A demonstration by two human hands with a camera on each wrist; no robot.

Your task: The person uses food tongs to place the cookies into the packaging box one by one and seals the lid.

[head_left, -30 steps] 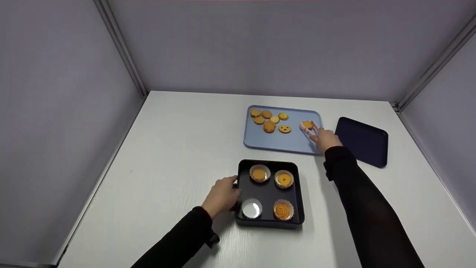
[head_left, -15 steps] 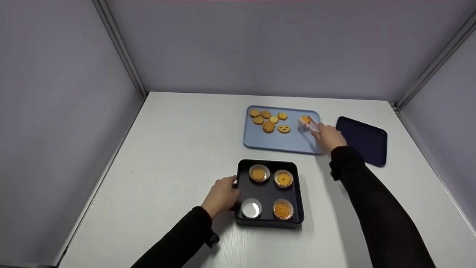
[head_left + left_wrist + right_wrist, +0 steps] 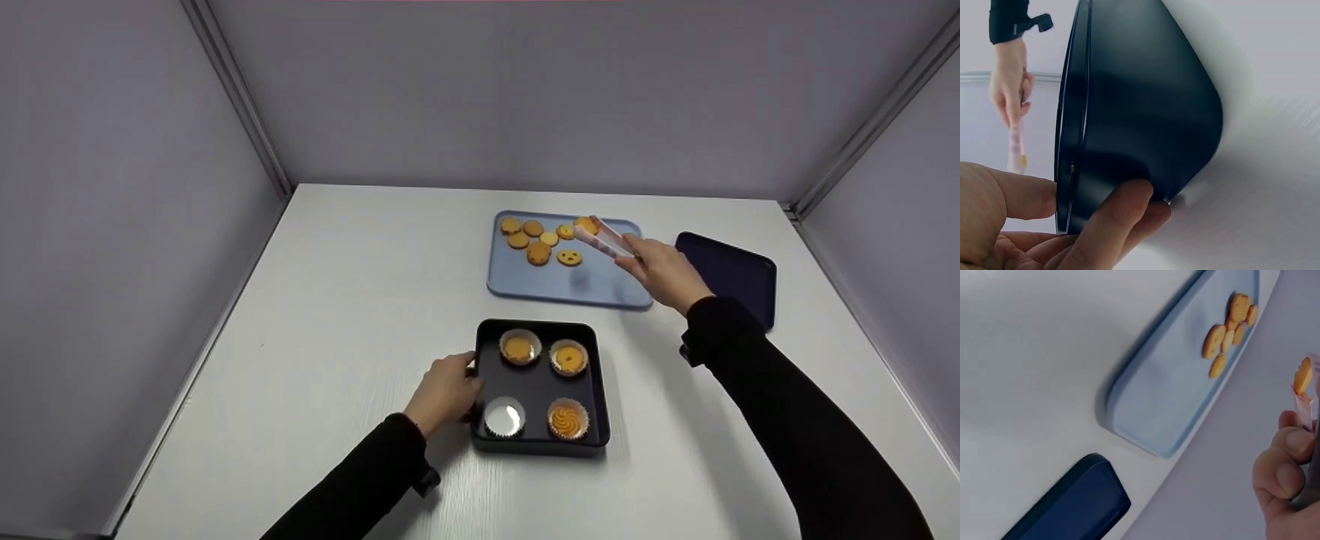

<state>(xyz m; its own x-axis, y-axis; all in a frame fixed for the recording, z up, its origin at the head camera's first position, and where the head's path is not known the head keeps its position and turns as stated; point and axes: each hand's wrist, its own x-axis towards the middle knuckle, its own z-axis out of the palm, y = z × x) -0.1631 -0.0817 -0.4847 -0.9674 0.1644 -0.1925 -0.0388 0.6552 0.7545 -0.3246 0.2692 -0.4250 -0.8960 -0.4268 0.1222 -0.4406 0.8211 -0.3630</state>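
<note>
My right hand holds a pair of pale pink tongs, raised over the blue tray. Between the tong tips is a golden cookie. Several more cookies lie at the tray's left and middle. With thumb and fingers, my left hand grips the left wall of a square black baking pan. Inside the pan stand several paper cups: three carry a cookie, and the front left cup shows a bare pale bottom.
A dark navy tray lies at an angle right of the blue tray, partly behind the right wrist. The white table ends at grey panels at the back and sides.
My right hand has lifted the tongs and cookie off the blue tray's right side and moved them leftward. The left hand stays on the pan.
</note>
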